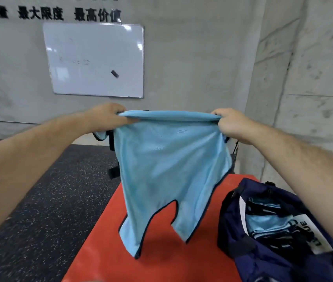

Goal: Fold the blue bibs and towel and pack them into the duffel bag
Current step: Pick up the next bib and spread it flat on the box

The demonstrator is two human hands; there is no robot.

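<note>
Folding is the step in hand: a light blue bib [171, 169] with dark trim hangs upside down between the two hands. Its top edge is stretched taut in the air and its two shoulder straps dangle down to the red tabletop [104, 251], where the tips seem to touch or nearly touch. The left hand [108, 115] grips one upper corner with fingers curled over the cloth, and the right hand [228, 121] pinches the other corner in the same way — both grasping the bib, neither free. The navy duffel bag [263, 261] sits open on the right part of the tabletop, just beside the hanging bib. Folded blue pieces [267, 222] lie inside it, so by my reading part of the packing is done; whether the towel is among them I cannot tell. The bib itself looks unfolded, or at most turned over once along the top edge. The next move likely calls for bringing the two corners together to halve the cloth lengthwise, or lowering it flat onto the tabletop to fold there — either way the loose straps need tucking in so they do not trail out. The fabric looks thin and slippery, so a firm hold on both layers would help before it goes into the bag
</note>
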